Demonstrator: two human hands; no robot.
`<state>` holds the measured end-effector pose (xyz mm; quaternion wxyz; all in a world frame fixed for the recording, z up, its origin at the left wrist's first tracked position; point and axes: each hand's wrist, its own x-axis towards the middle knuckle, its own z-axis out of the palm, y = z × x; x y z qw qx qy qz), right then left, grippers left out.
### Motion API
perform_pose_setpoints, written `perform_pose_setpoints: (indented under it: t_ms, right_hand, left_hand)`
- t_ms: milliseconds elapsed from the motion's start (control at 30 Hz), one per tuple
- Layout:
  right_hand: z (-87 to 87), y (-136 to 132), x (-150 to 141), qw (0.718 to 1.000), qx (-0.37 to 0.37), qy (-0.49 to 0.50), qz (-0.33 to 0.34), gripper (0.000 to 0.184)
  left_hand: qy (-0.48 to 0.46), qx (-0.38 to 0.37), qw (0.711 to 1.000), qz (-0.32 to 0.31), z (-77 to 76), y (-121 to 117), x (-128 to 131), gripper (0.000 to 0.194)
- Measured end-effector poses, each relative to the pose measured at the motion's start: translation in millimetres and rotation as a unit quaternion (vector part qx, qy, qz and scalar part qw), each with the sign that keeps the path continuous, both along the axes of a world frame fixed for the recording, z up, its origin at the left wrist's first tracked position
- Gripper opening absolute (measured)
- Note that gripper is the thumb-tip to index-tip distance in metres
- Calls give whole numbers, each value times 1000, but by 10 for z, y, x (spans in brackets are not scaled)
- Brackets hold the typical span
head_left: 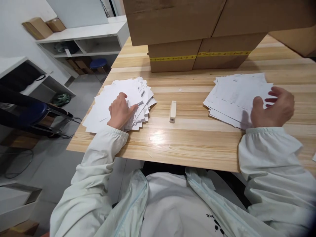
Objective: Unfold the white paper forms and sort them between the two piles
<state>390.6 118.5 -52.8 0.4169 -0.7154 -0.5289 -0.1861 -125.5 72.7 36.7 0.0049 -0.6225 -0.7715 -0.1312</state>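
A messy pile of white paper sheets (101,105) lies at the left of the wooden table, its edges fanned out. My left hand (120,111) rests on top of this pile, thumb spread from the bent fingers. A smaller stack of printed sheets (234,93) lies to the right. Over its right edge is my right hand (273,108), open with thumb and fingers apart and nothing seen between them. Between the two piles a small cream stapler (173,111) lies lengthwise on the table, apart from both hands.
Large cardboard boxes (172,24) with yellow tape stand stacked at the back of the wooden table (177,141). Left of the table are white shelves (84,33), a blue stool (34,113) and loose cables on the floor. The table's front edge runs close to my body.
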Motion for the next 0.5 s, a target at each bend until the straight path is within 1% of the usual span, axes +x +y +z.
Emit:
perform_pose_setpoints:
  t_ms: [100, 167, 267, 367, 433, 500]
  right_hand:
    - [129, -198, -376, 997, -10, 45, 64, 53]
    - [232, -354, -667, 992, -9, 54, 116, 44]
    - [347, -583, -1071, 983, -12, 66, 173, 33]
    - [375, -753, -1365, 969, -19, 83, 230, 28]
    - [353, -819, -1483, 959, -15, 85, 272, 25]
    - [314, -853, -1543, 948, -17, 81, 306, 24]
  left_hand:
    - [1, -5, 1000, -1, 28, 11, 3, 55]
    - [5, -12, 1000, -7, 42, 24, -17, 55]
    - [21, -13, 1000, -14, 47, 53, -38, 51]
    - [38, -13, 999, -15, 42, 79, -58, 50]
    - [56, -13, 998, -17, 39, 81, -83, 50]
    - [74, -20, 997, -30, 40, 67, -122, 56]
